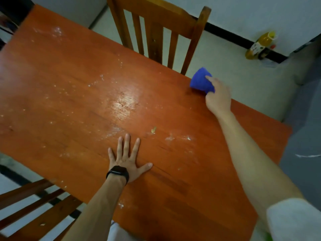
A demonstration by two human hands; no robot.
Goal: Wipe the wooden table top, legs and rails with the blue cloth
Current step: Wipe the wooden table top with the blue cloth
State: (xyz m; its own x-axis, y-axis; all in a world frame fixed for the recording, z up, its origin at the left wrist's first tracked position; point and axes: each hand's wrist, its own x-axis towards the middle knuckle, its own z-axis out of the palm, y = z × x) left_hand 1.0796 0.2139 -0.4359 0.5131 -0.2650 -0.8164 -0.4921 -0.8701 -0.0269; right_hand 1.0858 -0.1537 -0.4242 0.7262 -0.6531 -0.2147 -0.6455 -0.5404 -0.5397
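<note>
The reddish wooden table top [73, 87] fills most of the head view, marked with white dust specks, smears and a small crumb near the middle. My right hand [218, 97] grips the bunched blue cloth [201, 80] and holds it against the table's far right edge, beside the chair. My left hand [127, 159] lies flat on the table near its front edge, fingers spread, a black band on the wrist. The table's legs and rails are hidden under the top.
A wooden slat-back chair [156, 23] stands at the far side of the table. Another chair [34, 206] sits at the near left corner. A yellow bottle [260, 45] stands on the floor by the wall at the right.
</note>
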